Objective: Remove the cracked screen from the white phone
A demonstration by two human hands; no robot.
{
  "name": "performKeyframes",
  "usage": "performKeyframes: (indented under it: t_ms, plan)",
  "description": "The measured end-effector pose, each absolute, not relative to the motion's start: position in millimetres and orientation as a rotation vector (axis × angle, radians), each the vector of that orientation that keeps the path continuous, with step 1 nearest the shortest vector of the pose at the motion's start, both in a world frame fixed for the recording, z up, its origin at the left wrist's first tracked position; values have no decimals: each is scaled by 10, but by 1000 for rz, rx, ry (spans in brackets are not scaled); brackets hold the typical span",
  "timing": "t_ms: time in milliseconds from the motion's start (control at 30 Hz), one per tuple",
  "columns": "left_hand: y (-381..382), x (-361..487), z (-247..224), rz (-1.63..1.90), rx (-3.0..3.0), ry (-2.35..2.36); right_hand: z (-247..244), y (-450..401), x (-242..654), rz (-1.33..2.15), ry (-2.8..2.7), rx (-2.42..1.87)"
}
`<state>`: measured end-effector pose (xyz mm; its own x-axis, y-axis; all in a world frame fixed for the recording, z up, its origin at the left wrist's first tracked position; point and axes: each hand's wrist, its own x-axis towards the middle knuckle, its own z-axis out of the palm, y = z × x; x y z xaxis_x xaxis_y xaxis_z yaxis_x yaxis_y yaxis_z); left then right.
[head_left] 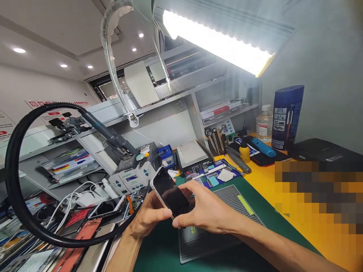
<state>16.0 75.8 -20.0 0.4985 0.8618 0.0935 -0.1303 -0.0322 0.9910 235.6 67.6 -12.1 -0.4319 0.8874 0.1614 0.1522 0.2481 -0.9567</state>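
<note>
A smartphone [171,194] with a dark screen and a pale metal edge is held tilted between both hands. My left hand [149,213] grips its left side, thumb along the lower edge. Around its right side curls my right hand [202,207], with the thumb at the bottom corner and fingers at the far edge. Below the phone lies a grey perforated mat [210,247] with a yellow-green strip, on a green work mat [159,253]. The phone's back is hidden.
A hot-air station [132,181] stands behind, its black hose [11,181] looping at left. Several phones and parts [85,234] crowd the left. A lamp [215,41] hangs overhead. A yellow bottle [244,153], blue canister [287,117] and black case [326,153] stand on the right.
</note>
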Motion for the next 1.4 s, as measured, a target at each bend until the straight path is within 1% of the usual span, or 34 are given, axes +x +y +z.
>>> performKeyframes:
  t_ms: [1033, 1233, 1400]
  plan:
    - [741, 199, -218, 985, 1372, 628, -196, 736, 2336, 1285, -1728, -916]
    - [748, 236, -193, 946, 1401, 599, -181, 754, 2356, 1393, -1706, -896]
    - [727, 282, -138, 979, 1422, 616, -122, 779, 2359, 1495, -1694, -839]
